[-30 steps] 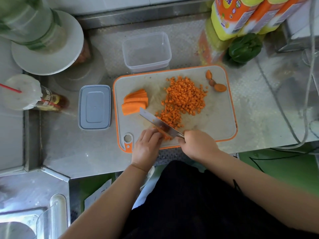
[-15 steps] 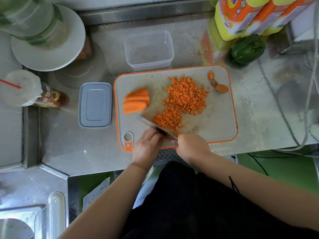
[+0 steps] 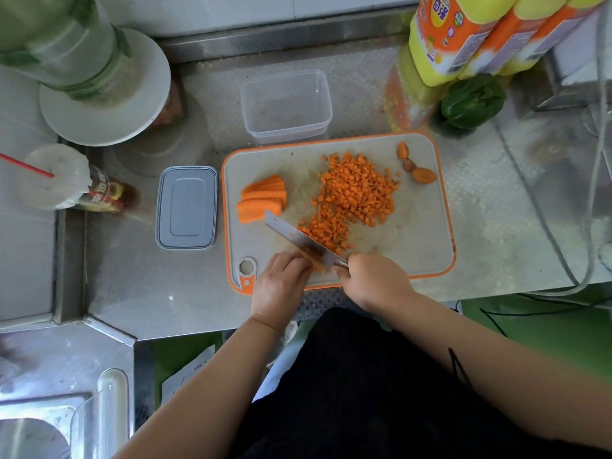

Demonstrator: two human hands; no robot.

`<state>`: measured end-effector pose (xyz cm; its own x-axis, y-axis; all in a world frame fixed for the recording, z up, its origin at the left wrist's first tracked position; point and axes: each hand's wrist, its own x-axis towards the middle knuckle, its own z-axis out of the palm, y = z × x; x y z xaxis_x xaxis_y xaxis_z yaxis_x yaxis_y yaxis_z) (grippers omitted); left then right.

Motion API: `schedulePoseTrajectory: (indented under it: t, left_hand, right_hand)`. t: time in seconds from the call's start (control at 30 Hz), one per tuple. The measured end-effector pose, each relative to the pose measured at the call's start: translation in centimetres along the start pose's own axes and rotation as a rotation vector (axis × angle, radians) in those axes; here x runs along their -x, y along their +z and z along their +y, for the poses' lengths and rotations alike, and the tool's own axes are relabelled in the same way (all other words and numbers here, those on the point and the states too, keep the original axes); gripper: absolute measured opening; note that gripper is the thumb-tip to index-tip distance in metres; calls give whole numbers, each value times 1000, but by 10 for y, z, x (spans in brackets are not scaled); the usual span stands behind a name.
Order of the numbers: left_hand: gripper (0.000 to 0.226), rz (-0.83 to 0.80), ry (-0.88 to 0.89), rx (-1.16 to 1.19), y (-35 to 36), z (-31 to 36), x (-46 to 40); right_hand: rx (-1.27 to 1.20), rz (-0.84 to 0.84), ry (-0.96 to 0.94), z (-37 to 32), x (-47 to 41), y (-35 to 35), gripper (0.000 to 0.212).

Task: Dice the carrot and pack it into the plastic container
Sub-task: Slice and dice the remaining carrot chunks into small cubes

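A grey cutting board (image 3: 417, 233) with an orange rim lies on the steel counter. A heap of diced carrot (image 3: 354, 190) covers its middle. Stacked carrot slabs (image 3: 261, 198) lie at its left. Carrot end scraps (image 3: 420, 173) sit at its far right corner. My right hand (image 3: 374, 279) grips the handle of a knife (image 3: 298, 240), whose blade slants across the board's near edge. My left hand (image 3: 281, 283) presses carrot strips down beside the blade; the strips are mostly hidden under the fingers. The clear plastic container (image 3: 286, 106) stands empty behind the board.
The container's grey lid (image 3: 187, 207) lies left of the board. A drink cup with a red straw (image 3: 53, 177) and a plate under a green bottle (image 3: 106, 94) sit at the far left. Yellow bottles (image 3: 463, 31), a green pepper (image 3: 473, 101) and cables (image 3: 563, 246) are at the right.
The knife has kept chopping at the board's near edge, the blade shifting slightly left and back. A few more dice lie at the near end of the heap.
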<state>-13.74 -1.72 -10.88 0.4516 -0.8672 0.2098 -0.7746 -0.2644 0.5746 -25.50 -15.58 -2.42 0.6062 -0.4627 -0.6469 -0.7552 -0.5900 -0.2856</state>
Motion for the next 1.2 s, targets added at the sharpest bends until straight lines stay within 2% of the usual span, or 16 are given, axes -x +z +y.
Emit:
schedulePoseTrajectory:
  t: [0.23, 0.33, 0.47, 0.67, 0.83, 0.93, 1.0, 1.1, 1.2]
  left_hand:
    - [17, 2, 7, -90, 0, -2, 5]
    - [12, 20, -14, -105, 2, -1, 5]
    - [16, 23, -28, -103, 6, -3, 7]
    - [10, 59, -17, -161, 6, -1, 8]
    - [18, 76, -181, -77, 4, 8, 7]
    - [22, 105, -246, -41, 4, 17, 1]
    - [28, 127, -162, -76, 4, 28, -5]
    - [53, 11, 77, -273, 6, 42, -16]
    - [55, -92, 28, -452, 12, 48, -20]
  right_hand:
    - [45, -97, 6, -6, 2, 4, 29]
    - [48, -99, 6, -7, -2, 9, 26]
    - [36, -82, 4, -11, -6, 16, 23]
    - [-63, -50, -6, -5, -15, 6, 34]
    - [-75, -27, 45, 18, -13, -11, 42]
    - [-164, 5, 66, 28, -11, -20, 42]
    - [-303, 9, 82, 30, -11, -23, 46]
    - [-543, 1, 99, 31, -12, -32, 46]
    - [-673, -18, 91, 33, -10, -42, 45]
